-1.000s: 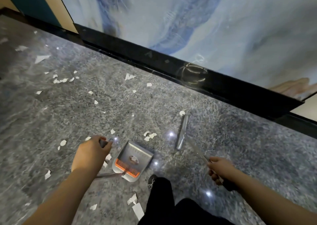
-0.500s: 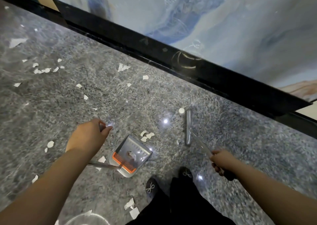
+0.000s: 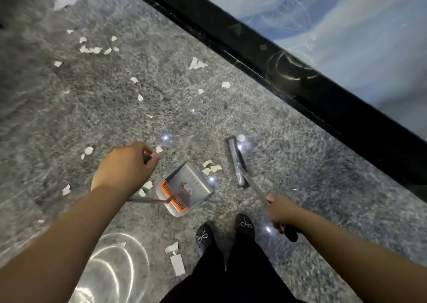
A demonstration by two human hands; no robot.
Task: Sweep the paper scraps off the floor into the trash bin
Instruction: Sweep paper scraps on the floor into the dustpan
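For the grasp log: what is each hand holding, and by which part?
Left hand grips the dustpan by its handle's top end; right hand grips the broom on its handle's upper part.

A polished grey speckled stone floor [image 3: 115, 108] mirrors small ceiling lights. Far right, a black baseboard [image 3: 288, 72] runs diagonally under a blue-white marbled wall [image 3: 346, 25].

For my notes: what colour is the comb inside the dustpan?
Orange comb, head view.

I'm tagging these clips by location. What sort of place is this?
Probably an indoor hall or lobby, though I can't be sure: a polished grey stone floor reflecting ceiling lights, a glossy black baseboard, and a blue-veined marble-look wall panel above it.
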